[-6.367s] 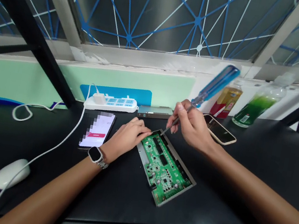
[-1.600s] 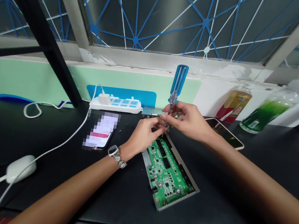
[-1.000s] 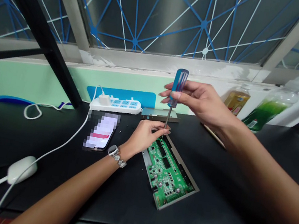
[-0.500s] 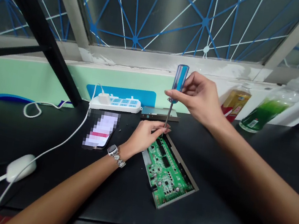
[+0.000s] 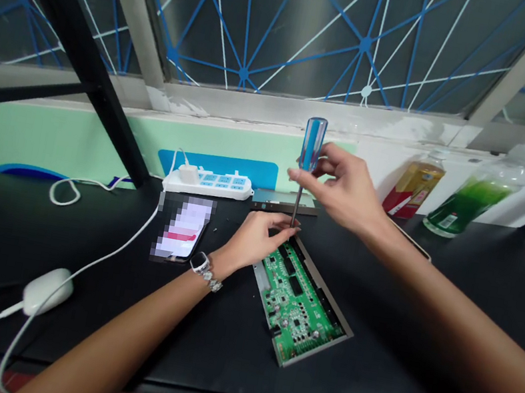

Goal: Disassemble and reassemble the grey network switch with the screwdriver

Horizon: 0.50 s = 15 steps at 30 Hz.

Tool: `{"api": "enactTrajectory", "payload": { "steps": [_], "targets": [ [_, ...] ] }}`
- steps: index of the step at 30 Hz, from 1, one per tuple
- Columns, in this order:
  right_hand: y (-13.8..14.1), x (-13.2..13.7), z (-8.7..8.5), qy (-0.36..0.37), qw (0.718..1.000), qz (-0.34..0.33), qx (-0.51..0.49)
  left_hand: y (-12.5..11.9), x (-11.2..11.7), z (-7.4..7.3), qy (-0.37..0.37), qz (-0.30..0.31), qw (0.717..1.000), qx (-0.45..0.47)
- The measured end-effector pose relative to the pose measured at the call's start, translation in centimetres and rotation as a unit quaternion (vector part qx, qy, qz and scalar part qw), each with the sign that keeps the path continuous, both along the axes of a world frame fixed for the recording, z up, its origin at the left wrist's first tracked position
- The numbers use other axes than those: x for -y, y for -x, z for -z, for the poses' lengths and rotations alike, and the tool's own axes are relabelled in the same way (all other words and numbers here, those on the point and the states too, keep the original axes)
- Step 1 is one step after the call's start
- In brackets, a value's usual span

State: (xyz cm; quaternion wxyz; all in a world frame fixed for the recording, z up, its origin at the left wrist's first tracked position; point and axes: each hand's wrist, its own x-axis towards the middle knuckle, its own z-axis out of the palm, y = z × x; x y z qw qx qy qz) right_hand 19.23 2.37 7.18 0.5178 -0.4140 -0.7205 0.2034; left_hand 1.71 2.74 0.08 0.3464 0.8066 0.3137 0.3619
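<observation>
1. Left hand (image 5: 255, 239) low, just above the top end of the green board (image 5: 298, 308), with fingers (image 5: 285, 227) pinched together on the thin steel shaft (image 5: 296, 206) of a screwdriver (image 5: 307, 164).
2. Screwdriver standing straight up, right over the board's top end, at 12 o'clock from the left hand.
3. Tip hidden behind those fingers, so no way to tell if it touches the board.
4. Right hand (image 5: 342, 190) at 2 o'clock from the left hand, up by the blue handle (image 5: 313, 143), with fingers (image 5: 297, 174) spread apart, not clamped. Too hard to tell if they touch the handle.
5. Board lying flat in a metal tray (image 5: 327, 290), on a black table (image 5: 387, 381).
6. Best way to work: shaft kept straight, low pinch firm but soft, top hand gentle, so the tip can't slip onto the tiny parts.
7. Close by: phone (image 5: 183, 230) at 10 o'clock from the board, white power strip (image 5: 208, 183) at 11 o'clock, and two bottles (image 5: 466, 207) at 2 o'clock.
</observation>
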Motion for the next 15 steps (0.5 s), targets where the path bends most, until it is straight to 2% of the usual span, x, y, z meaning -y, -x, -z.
{"api": "enactTrajectory", "payload": {
  "steps": [2, 4, 7, 10, 12, 15],
  "targets": [
    [0.3, -0.1, 0.8, 0.019, 0.998, 0.005, 0.053, 1.0, -0.4, -0.9, -0.066, -0.016, 0.997, -0.027],
    [0.7, 0.0, 1.2, 0.055, 0.997, -0.02, 0.054, 2.4, -1.0, -2.0, -0.119, -0.051, 0.991, -0.018],
    [1.7, 0.8, 0.9, 0.063, 0.997, -0.042, -0.033, 4.8, -2.3, -3.5, -0.143, -0.144, 0.977, 0.06],
    [3.5, 1.6, 0.9, 0.061, 0.989, -0.078, -0.112, 6.6, -3.4, -4.2, -0.164, -0.208, 0.96, 0.089],
    [5.0, 1.5, 1.9, 0.072, 0.978, -0.123, -0.152, 7.3, -3.8, -4.3, -0.176, -0.229, 0.953, 0.086],
    [6.9, 0.5, 4.6, 0.121, 0.963, -0.166, -0.173, 7.6, -4.1, -4.0, -0.176, -0.247, 0.95, 0.073]
  ]
}}
